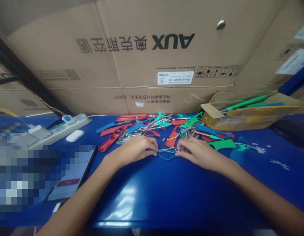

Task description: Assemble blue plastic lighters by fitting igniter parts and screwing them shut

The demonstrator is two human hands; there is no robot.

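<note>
Between my hands is a blue long-nosed lighter casing (167,156) with a loop-shaped opening and a thin white wire along it. My left hand (138,149) pinches its left end between thumb and fingertips. At its other end, my right hand (195,151) has thumb and fingers closed on it, and the curled fingers partly hide what they grip. Just beyond the hands lies a heap of lighter parts: red casings (115,137), green casings (222,144), metal tubes and small turquoise pieces (162,120) with white wires.
A taped carton (243,119) holding green and blue casings stands at right. Behind the blue table (181,196) rises a large cardboard sheet (132,65). At left are a power strip (60,129), a white earbud case (75,136) and a tablet (73,177). White scraps (280,164) lie at right.
</note>
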